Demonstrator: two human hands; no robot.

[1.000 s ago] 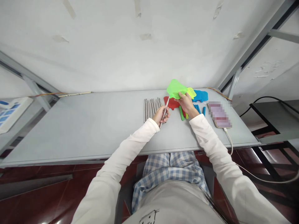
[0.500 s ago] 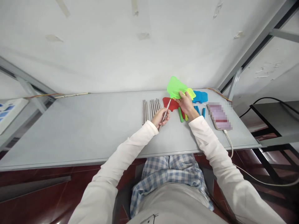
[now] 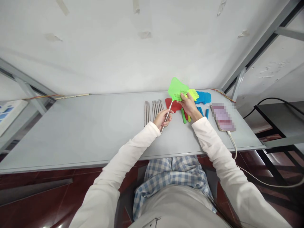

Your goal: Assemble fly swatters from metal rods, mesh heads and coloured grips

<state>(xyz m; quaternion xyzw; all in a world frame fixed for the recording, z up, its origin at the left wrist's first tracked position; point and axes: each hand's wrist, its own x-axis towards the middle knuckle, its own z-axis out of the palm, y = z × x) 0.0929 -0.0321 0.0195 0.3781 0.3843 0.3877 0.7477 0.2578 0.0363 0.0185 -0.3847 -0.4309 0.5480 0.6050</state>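
The swatter head (image 3: 175, 87) was bright green mesh, its rod (image 3: 167, 115) silver. Red (image 3: 173, 104), yellow-green (image 3: 194, 93) and blue heads (image 3: 203, 97) lay on the pale grey tabletop (image 3: 95, 123); the sleeves (image 3: 133, 148) looked white, perhaps cream.

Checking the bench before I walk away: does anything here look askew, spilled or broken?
Nothing stands out. The metal rods lie roughly side by side, the coloured swatter heads and handles sit grouped on the table; no spill shows.

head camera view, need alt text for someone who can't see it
A person seated at a grey table holds a green fly swatter head in the right hand and its metal rod in the left hand. Spare rods, coloured swatter parts and a phone lie nearby.
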